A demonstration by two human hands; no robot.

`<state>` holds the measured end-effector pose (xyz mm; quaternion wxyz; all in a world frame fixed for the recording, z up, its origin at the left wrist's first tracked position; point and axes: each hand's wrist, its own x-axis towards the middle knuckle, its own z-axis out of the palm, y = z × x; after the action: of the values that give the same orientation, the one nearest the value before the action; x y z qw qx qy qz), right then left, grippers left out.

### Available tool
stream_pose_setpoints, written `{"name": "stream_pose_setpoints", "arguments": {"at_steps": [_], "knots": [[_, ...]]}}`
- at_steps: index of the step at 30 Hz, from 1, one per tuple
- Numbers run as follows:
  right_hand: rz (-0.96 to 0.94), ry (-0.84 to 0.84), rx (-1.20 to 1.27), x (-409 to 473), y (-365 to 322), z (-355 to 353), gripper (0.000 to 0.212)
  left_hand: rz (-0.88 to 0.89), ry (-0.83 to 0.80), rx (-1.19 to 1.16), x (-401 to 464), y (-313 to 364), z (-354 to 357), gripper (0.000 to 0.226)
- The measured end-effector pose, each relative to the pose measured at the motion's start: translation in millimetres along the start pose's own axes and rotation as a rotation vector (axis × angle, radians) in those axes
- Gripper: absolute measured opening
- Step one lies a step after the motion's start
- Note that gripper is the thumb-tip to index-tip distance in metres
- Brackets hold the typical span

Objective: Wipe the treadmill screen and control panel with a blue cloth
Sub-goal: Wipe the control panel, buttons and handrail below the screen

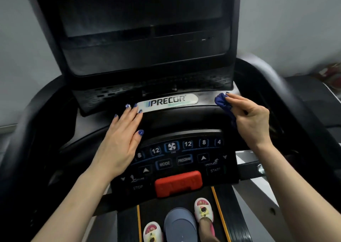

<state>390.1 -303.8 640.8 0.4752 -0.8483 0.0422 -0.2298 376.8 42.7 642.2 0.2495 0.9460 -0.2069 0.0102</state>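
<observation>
The blue cloth (223,103) is a small, dark-blue wad, bunched into soft folds rather than spread flat, with a strip of it trailing down behind the palm toward the wrist. It sits at the right end of the grey band that carries the brand label (167,101), just below the dark screen (145,26) and above the control panel (182,158). The visible bundle runs roughly up and down, its rounded top end pointing toward the screen housing and its lower end disappearing behind the right hand (251,116). That hand grips the cloth with its fingers drawn together and curled around it, the fingertips pressing the wad against the grey band; the thumb is hidden, so how it closes on the cloth cannot be told. The left hand (121,142) lies flat and empty on the console, palm down, fingers straight and only slightly spread, the tips reaching the left end of the label and the thumb pointing toward the panel's buttons. The red stop bar (178,182) sits below the buttons, clear of both hands.
</observation>
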Motion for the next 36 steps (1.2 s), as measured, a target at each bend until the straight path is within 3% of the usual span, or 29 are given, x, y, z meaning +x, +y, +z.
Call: {"name": "stream_pose_setpoints", "arguments": {"at_steps": [10, 17, 23, 36], "knots": [[-0.332, -0.039, 0.070, -58.3, -128.2, 89.5, 0.025, -0.185, 0.050, 0.090, -120.6, -78.7, -34.3, 0.063], [-0.415, -0.163, 0.162, -106.4, -184.4, 177.4, 0.025, -0.303, 0.061, 0.169, -173.9, -131.3, -46.7, 0.067], [-0.461, -0.255, 0.163, -142.3, -198.4, 239.0, 0.025, -0.303, 0.109, 0.243, -195.7, -150.6, -47.6, 0.063], [-0.640, -0.393, -0.213, -181.7, -181.7, 334.2, 0.031, -0.359, 0.096, 0.413, -211.1, -166.1, -47.3, 0.060]]}}
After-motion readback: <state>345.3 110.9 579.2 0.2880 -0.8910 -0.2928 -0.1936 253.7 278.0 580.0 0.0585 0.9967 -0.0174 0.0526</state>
